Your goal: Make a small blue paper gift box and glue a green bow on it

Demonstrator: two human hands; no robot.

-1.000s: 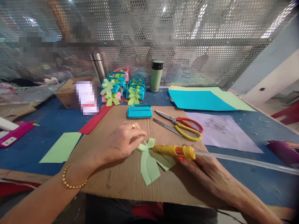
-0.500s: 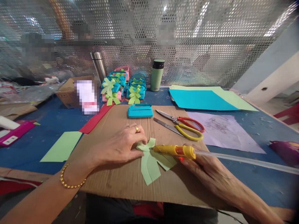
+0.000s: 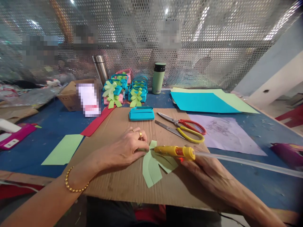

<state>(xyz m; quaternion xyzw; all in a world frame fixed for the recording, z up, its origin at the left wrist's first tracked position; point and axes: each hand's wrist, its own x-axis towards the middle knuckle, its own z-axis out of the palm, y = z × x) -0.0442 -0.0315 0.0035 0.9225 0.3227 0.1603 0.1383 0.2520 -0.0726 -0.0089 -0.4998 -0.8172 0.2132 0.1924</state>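
A pale green paper bow (image 3: 152, 170) lies on a cardboard sheet (image 3: 106, 183) in front of me. My left hand (image 3: 131, 146) pinches the bow's upper left part between thumb and fingers. In my right hand (image 3: 208, 170) is a yellow hot glue gun (image 3: 174, 151), its nozzle at the bow's middle and a clear glue stick running out of its back. A small red light glows under the gun. Just beyond the bow sit a folded turquoise paper bag (image 3: 141, 113) and scissors (image 3: 181, 127) with one red and one yellow handle, blades apart.
Finished little paper bags with green bows (image 3: 113, 90) stand at the back, beside a steel flask (image 3: 100, 67) and a green tumbler (image 3: 158, 78). Turquoise sheets (image 3: 203, 101) and a lilac sheet (image 3: 227, 132) lie right. A green paper piece (image 3: 62, 149) and red strip (image 3: 98, 122) lie left.
My left fingers have moved slightly, and the bow's upper left loop is now mostly hidden behind them. The glue gun's nozzle has shifted a little to the left and up.
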